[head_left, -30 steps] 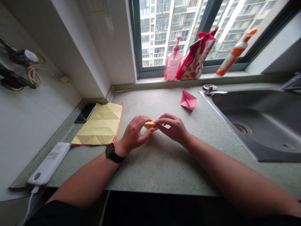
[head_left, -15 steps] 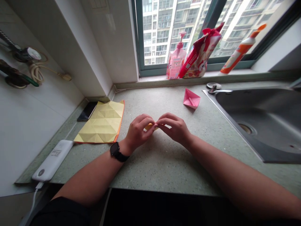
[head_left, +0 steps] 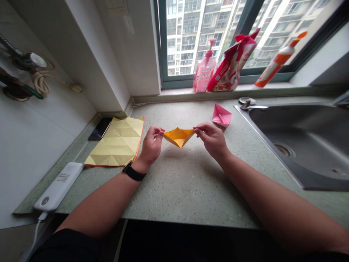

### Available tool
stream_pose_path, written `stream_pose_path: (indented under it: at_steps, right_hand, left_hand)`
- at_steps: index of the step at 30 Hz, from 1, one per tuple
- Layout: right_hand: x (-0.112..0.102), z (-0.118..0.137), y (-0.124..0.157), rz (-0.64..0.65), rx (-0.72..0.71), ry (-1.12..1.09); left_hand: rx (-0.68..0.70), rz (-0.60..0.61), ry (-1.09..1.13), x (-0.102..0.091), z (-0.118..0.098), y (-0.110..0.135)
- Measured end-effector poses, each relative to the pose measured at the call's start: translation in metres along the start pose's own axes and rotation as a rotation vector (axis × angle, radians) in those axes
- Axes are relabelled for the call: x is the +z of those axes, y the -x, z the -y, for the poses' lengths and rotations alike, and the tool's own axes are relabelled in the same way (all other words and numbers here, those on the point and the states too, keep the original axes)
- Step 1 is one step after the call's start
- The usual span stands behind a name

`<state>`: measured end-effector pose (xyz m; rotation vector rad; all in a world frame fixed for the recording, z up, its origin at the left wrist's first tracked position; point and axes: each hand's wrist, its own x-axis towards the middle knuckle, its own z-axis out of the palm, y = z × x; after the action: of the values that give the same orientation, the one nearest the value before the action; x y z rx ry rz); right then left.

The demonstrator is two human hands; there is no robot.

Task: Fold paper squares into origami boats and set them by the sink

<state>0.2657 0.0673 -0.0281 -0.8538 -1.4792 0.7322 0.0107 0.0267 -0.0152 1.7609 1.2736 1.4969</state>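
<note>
Pink pump bottle point(head_left: 203, 76), red bag point(head_left: 231, 65) and orange-and-white squeeze bottle point(head_left: 275, 65) stand on the windowsill point(head_left: 177, 92), top centre to upper right, stainless-steel sink point(head_left: 308, 127) sits at right, smartphone point(head_left: 98, 130) lies at left, white power bank point(head_left: 60, 187) with plugged-in cable point(head_left: 35, 234) at lower left, bundled cord point(head_left: 40, 84) at upper left.

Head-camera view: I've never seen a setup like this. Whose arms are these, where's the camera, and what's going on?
There is no machine here: these are a person's own bare hands. One camera, worn on the head, looks forward and down, so you see roughly what the wearer sees. The left hand and right hand pinch opposite corners of a folded orange paper shape. On the speckled grey-green countertop, to the left, lie a creased pale-yellow paper sheet, a flat black phone-like slab and a white oblong device with a cable. Beyond the right hand sits a pink folded-paper piece.
</note>
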Motion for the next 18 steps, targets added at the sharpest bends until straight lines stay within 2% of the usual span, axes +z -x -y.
stream_pose_path:
  at_steps: [5, 11, 14, 18]
  right_hand:
    - [-0.008, -0.015, -0.007, -0.111, 0.131, -0.042]
    - [-0.015, -0.026, -0.014, -0.202, 0.158, -0.092]
    - [-0.016, -0.024, -0.015, -0.258, 0.127, -0.075]
    - [-0.011, -0.010, -0.010, -0.214, 0.044, -0.024]
  left_hand:
    - [-0.059, -0.022, 0.007, 0.000, 0.009, -0.001]
    - [-0.074, -0.004, -0.080, -0.003, 0.017, -0.002]
    - [0.035, 0.072, -0.248, -0.007, 0.015, -0.002]
    - [0.265, 0.142, -0.453, -0.009, 0.004, 0.003]
